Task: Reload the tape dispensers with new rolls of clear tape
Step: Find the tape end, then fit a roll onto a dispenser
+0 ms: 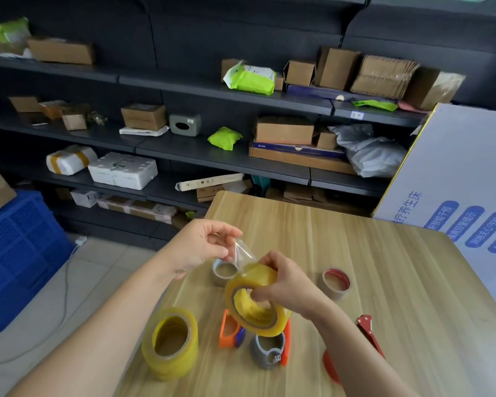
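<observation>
The left forearm (98,325) and right forearm (355,353) enter from the lower edge over a wooden surface (398,282). The right hand (287,282) holds a roll of clear tape (255,305) tilted above the surface, fingers (258,295) curled through its core. The left hand (204,245) pinches the roll's free end (242,252), which is pulled up and away. Below stand an orange dispenser (229,329) and a grey dispenser (268,351); a red dispenser (370,336) lies partly behind the right forearm. A second roll (171,342) stands just inside the surface's left edge. Two spent cores (225,270) (336,283) sit farther in. Beyond them bare wood runs to the far and right edges. A blue crate (20,253) occupies the floor at left.
</observation>
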Demonstrator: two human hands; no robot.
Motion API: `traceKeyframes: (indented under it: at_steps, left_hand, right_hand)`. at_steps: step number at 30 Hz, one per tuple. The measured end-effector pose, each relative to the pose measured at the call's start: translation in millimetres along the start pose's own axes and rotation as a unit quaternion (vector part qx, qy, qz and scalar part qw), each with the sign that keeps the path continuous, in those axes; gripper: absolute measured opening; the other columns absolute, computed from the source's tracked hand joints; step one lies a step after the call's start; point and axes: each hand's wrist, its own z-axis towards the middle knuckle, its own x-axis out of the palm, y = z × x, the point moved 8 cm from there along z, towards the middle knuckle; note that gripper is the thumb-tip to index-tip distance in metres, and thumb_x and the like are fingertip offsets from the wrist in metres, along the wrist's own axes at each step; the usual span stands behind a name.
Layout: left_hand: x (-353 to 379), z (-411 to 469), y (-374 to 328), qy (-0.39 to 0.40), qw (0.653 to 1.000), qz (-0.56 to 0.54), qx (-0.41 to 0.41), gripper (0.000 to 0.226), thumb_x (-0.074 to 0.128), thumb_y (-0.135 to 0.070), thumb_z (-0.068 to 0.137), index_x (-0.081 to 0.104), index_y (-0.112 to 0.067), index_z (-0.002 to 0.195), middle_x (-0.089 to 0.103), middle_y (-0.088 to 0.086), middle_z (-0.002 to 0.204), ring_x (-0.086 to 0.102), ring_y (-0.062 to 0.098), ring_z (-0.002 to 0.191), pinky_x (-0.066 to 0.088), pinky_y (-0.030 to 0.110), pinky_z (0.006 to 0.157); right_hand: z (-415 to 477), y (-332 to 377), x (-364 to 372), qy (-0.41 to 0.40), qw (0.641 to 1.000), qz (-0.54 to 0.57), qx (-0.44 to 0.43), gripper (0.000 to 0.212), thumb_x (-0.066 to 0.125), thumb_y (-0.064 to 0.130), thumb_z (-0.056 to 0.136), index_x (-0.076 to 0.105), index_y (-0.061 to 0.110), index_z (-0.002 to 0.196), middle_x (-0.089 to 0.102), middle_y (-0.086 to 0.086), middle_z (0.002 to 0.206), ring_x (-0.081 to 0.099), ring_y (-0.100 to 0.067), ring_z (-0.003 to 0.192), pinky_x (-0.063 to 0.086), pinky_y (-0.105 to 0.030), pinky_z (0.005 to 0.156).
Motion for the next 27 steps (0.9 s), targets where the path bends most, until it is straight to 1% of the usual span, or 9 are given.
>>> traceKeyframes:
  at_steps: [5, 8, 11, 13, 15, 19, 23, 26, 27]
  left_hand:
    - [3, -1, 37, -0.044, 0.997, -0.017, -0.054, 0.044, 0.052, 0.026, 0.080, 0.065, -0.010, 0.102, 0.061, 0.010, 0.077, 0.067, 0.013, 0.059, 0.052, 0.021, 0.054]
    - [3, 0, 65, -0.071, 0.992, -0.043, -0.097, 0.047, 0.056, 0.017, 0.083, 0.059, -0.016, 0.116, 0.060, 0.006, 0.079, 0.063, 0.011, 0.061, 0.046, 0.021, 0.055]
    - [6, 2, 92, -0.083, 0.986, -0.040, -0.136, 0.035, 0.063, 0.005, 0.086, 0.062, -0.020, 0.111, 0.058, 0.004, 0.077, 0.059, 0.009, 0.061, 0.042, 0.021, 0.056]
    - [1, 7, 104, -0.092, 0.983, -0.036, -0.157, 0.029, 0.057, 0.008, 0.088, 0.067, -0.016, 0.102, 0.059, 0.006, 0.074, 0.057, 0.009, 0.058, 0.043, 0.020, 0.055]
    - [-6, 15, 116, -0.083, 0.978, -0.041, -0.186, 0.040, 0.045, 0.019, 0.086, 0.068, -0.012, 0.097, 0.060, 0.009, 0.077, 0.060, 0.013, 0.060, 0.046, 0.021, 0.055]
    - [-22, 31, 141, -0.056, 0.973, -0.023, -0.221, 0.052, 0.042, 0.024, 0.082, 0.055, -0.013, 0.115, 0.065, 0.014, 0.086, 0.066, 0.020, 0.062, 0.053, 0.024, 0.052]
    - [-34, 46, 166, -0.045, 0.969, 0.067, -0.235, 0.046, 0.053, 0.008, 0.087, 0.048, -0.027, 0.116, 0.060, 0.004, 0.099, 0.065, 0.021, 0.072, 0.057, 0.032, 0.067]
    - [-35, 50, 181, -0.010, 0.962, 0.039, -0.271, 0.014, 0.052, -0.015, 0.097, 0.057, -0.017, 0.110, 0.064, 0.007, 0.097, 0.063, 0.021, 0.074, 0.054, 0.036, 0.068]
    - [-33, 47, 184, 0.017, 0.954, 0.025, -0.297, 0.022, 0.050, -0.030, 0.099, 0.060, -0.013, 0.108, 0.065, 0.009, 0.096, 0.063, 0.021, 0.074, 0.053, 0.034, 0.065]
  right_hand:
    - [0, -25, 11, 0.008, 0.998, 0.063, 0.018, 0.039, 0.081, 0.010, 0.062, 0.061, 0.021, 0.094, 0.064, 0.005, 0.079, 0.061, -0.008, 0.067, 0.052, -0.024, 0.060]
    - [3, -36, 20, 0.004, 0.996, 0.084, 0.027, 0.042, 0.083, 0.010, 0.063, 0.062, 0.018, 0.098, 0.066, 0.003, 0.084, 0.061, -0.008, 0.069, 0.051, -0.021, 0.059]
    - [8, -42, 29, 0.005, 0.992, 0.120, 0.035, 0.052, 0.085, 0.010, 0.063, 0.058, 0.025, 0.105, 0.067, -0.001, 0.095, 0.063, -0.010, 0.074, 0.053, -0.023, 0.062]
    - [14, -45, 36, 0.013, 0.992, 0.124, 0.035, 0.058, 0.086, 0.013, 0.063, 0.056, 0.034, 0.108, 0.067, -0.002, 0.097, 0.064, -0.010, 0.075, 0.052, -0.022, 0.064]
    - [21, -49, 41, 0.017, 0.991, 0.129, 0.044, 0.058, 0.087, 0.016, 0.063, 0.056, 0.039, 0.107, 0.068, -0.003, 0.093, 0.065, -0.010, 0.073, 0.052, -0.022, 0.064]
    - [36, -58, 53, 0.035, 0.976, 0.201, 0.082, 0.049, 0.086, 0.014, 0.068, 0.059, 0.028, 0.106, 0.068, -0.007, 0.080, 0.066, -0.016, 0.067, 0.050, -0.026, 0.062]
    - [48, -60, 67, 0.044, 0.953, 0.272, 0.129, 0.040, 0.079, 0.009, 0.079, 0.059, 0.013, 0.114, 0.071, -0.008, 0.080, 0.066, -0.020, 0.068, 0.053, -0.026, 0.061]
    - [58, -61, 75, 0.041, 0.942, 0.297, 0.150, 0.039, 0.076, 0.008, 0.082, 0.059, 0.012, 0.117, 0.072, -0.010, 0.086, 0.068, -0.019, 0.073, 0.054, -0.025, 0.061]
    - [61, -63, 78, 0.037, 0.939, 0.302, 0.159, 0.040, 0.076, 0.008, 0.082, 0.058, 0.011, 0.118, 0.072, -0.011, 0.088, 0.068, -0.019, 0.074, 0.054, -0.025, 0.060]
